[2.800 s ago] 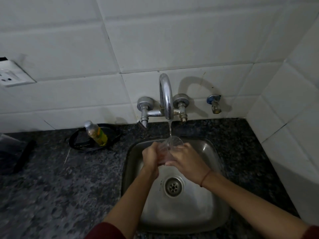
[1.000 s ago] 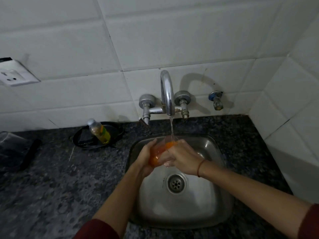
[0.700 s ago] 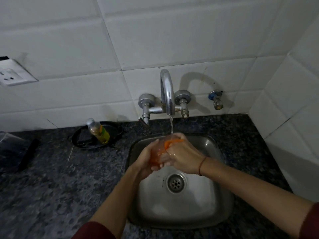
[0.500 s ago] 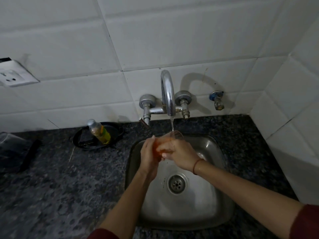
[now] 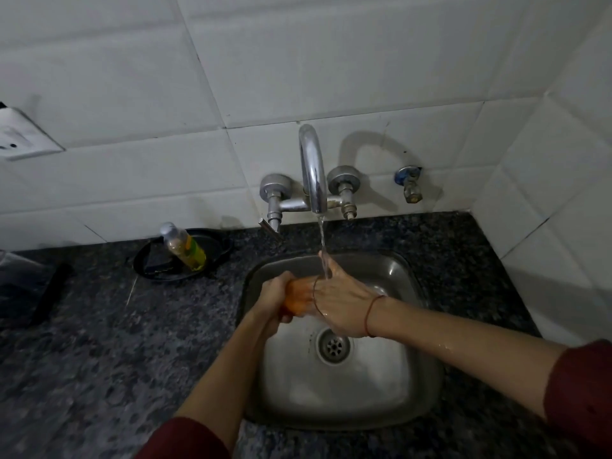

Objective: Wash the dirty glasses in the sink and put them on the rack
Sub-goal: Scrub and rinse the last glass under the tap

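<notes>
Mid-frame, the left hand (image 5: pixel 273 301) is gripping the glass (image 5: pixel 298 298), now tipped sideways, while the right hand (image 5: pixel 344 306), grip unclear, is scrubbing inside, so washing is continuing.

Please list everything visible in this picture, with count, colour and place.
sink: one, steel, set in the counter
counter: one, dark speckled stone, around the sink
tap: one, chrome, on the wall, water running
small valve: one, blue-headed, right of the tap
black tray: one, left of the sink
bottle: one, yellow-green liquid, on the tray
socket: one, white, wall, far left
glass: one, clear, looks orange, between the hands
left hand: grips the glass
right hand: at the glass's mouth, under the stream
</notes>
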